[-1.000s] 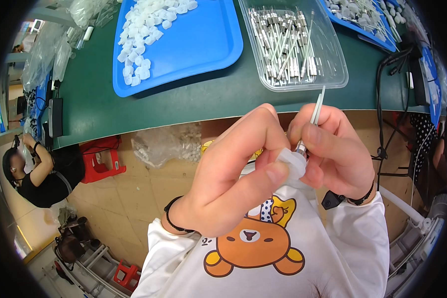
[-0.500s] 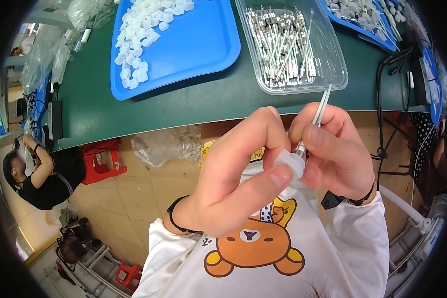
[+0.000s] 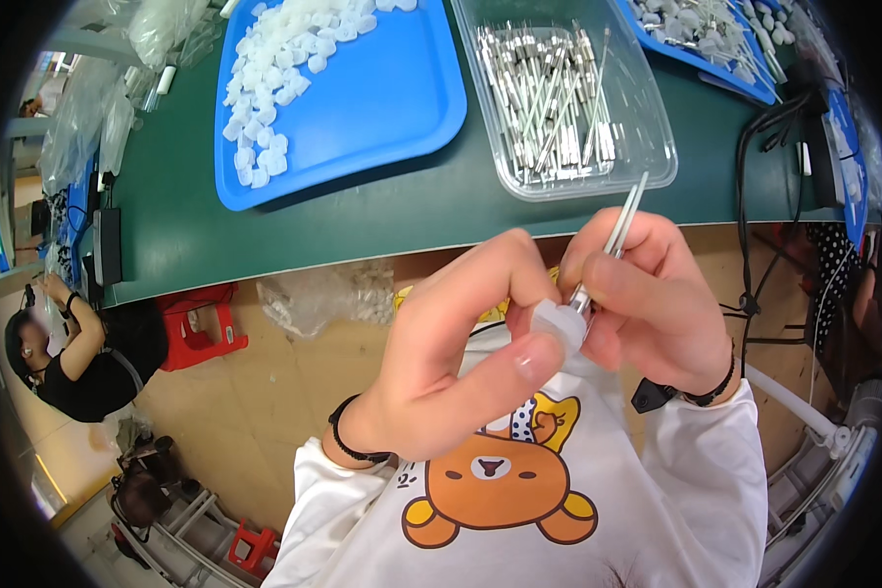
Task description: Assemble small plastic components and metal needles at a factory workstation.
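Observation:
My left hand (image 3: 446, 367) pinches a whitish translucent plastic cap (image 3: 561, 323) between thumb and fingers. Closed round a pair of thin pale rods with a silvery metal end (image 3: 627, 218) is my right hand (image 3: 666, 304). The rods point up and away, and their metal end meets the cap; my fingers hide how far it sits inside. Both hands are in front of my chest, just off the table's near edge. Beyond the right hand, a clear plastic box (image 3: 647, 174) holds many similar metal-ended rods (image 3: 549, 103).
On the green table (image 3: 176, 235), a blue tray (image 3: 392, 108) carries many whitish caps (image 3: 265, 113). Another blue tray (image 3: 750, 90) with mixed parts lies at the far right, near black cables (image 3: 750, 196). A person in black (image 3: 93, 363) sits at the left by a red stool (image 3: 201, 328).
Both hands have shifted slightly left with the cap and rods still pressed together. The table and its containers sit a little differently in view.

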`<action>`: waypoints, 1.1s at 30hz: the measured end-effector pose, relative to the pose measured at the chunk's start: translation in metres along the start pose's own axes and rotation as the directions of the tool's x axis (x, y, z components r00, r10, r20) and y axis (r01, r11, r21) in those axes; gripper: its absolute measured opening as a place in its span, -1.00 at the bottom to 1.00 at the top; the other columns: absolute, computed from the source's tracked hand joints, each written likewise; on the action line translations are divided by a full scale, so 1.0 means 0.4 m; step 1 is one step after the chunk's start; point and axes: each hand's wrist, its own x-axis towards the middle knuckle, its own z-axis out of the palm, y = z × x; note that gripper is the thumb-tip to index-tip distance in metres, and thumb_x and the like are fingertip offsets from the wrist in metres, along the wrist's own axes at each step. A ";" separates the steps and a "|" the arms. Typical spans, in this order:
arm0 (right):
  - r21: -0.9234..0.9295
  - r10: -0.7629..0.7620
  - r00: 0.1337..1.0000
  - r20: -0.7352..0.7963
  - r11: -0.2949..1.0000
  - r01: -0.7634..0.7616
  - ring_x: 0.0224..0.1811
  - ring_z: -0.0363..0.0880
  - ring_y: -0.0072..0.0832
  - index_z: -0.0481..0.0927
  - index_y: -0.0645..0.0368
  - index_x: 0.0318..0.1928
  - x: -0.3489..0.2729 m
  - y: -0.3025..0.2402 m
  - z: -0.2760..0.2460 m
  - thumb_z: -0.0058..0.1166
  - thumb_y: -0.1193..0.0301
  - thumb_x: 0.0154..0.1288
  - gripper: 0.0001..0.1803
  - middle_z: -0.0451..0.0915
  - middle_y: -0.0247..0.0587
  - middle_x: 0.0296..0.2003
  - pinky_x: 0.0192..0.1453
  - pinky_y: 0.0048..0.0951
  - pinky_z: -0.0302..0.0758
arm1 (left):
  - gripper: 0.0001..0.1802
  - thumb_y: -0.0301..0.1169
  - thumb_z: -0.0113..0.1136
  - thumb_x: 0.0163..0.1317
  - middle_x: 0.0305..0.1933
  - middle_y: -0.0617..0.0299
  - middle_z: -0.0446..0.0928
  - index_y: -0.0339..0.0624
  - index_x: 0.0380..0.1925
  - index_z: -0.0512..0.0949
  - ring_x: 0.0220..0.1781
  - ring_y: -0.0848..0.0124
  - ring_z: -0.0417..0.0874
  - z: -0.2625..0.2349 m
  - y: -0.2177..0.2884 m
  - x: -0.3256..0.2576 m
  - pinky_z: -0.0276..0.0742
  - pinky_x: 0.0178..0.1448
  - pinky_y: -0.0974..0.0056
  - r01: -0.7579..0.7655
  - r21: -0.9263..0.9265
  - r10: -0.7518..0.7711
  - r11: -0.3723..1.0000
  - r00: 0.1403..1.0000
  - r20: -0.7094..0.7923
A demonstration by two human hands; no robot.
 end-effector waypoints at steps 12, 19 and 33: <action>-0.226 0.009 0.992 0.129 0.974 0.021 -0.60 0.49 -0.57 0.50 0.38 -0.39 0.015 -0.073 0.011 0.06 0.54 0.05 -0.88 0.53 -0.12 -0.52 -0.58 -0.63 0.39 | -0.85 -0.55 0.15 -0.09 -0.54 0.26 0.33 -0.28 -0.46 0.42 -0.50 0.47 0.35 -0.048 -0.010 0.041 0.27 -0.44 0.46 -0.208 0.252 0.185 0.945 0.976 0.111; -0.884 -0.579 0.807 0.113 0.313 0.348 -0.64 0.44 -0.64 0.50 0.33 -0.35 0.078 -0.360 -0.042 0.06 0.44 0.04 -0.81 0.50 -0.28 -0.54 -0.52 -0.66 0.39 | -0.83 -0.57 0.15 -0.11 -0.58 0.25 0.33 -0.29 -0.43 0.43 -0.54 0.50 0.38 -0.141 0.034 0.075 0.30 -0.44 0.44 -0.053 0.830 0.436 0.556 0.869 -0.236; -0.917 -0.301 0.906 0.299 -0.355 0.184 -0.66 0.39 -0.65 0.48 0.32 -0.28 0.349 -0.447 -0.082 0.04 0.47 0.04 -0.79 0.40 -0.32 -0.67 -0.61 -0.65 0.32 | -0.89 -0.48 -0.06 0.04 -0.61 0.24 0.34 -0.19 -0.58 0.44 -0.53 0.34 0.33 -0.265 -0.027 0.099 0.22 -0.42 0.30 0.213 0.977 0.559 -0.011 0.811 -0.171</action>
